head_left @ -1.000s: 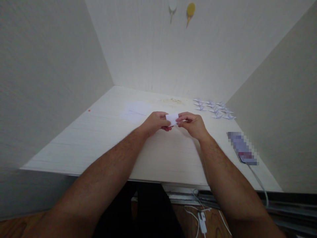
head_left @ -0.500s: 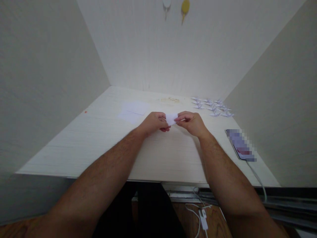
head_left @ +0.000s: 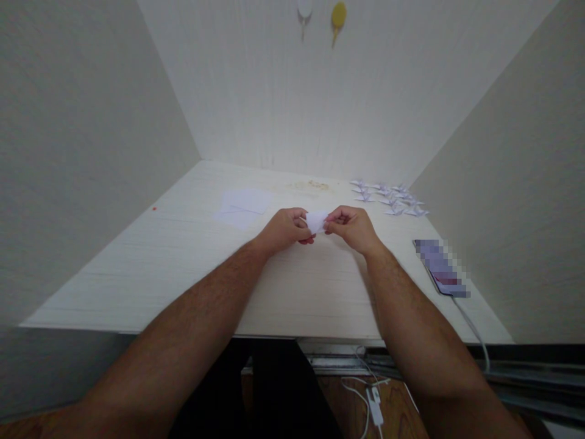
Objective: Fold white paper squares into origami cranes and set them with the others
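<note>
CHANGE: right hand [head_left: 353, 227] fingers slightly more curled than a second ago | GRIP: left hand [head_left: 287, 229] and right hand both pinching small white paper [head_left: 315, 221] | LOCATION: paper left of folded paper figures [head_left: 389, 200], nearer wearer | ASSESSMENT: two-handed handling apparently continuing

One phone [head_left: 439, 267], flat on the table [head_left: 311, 292], its white cable [head_left: 470, 322] trailing over the front edge. One yellow hook [head_left: 339, 14] beside one white hook [head_left: 304, 8], back wall [head_left: 283, 103]. One power strip [head_left: 375, 407], white, with cords [head_left: 367, 407], on the wooden floor [head_left: 400, 411].
</note>
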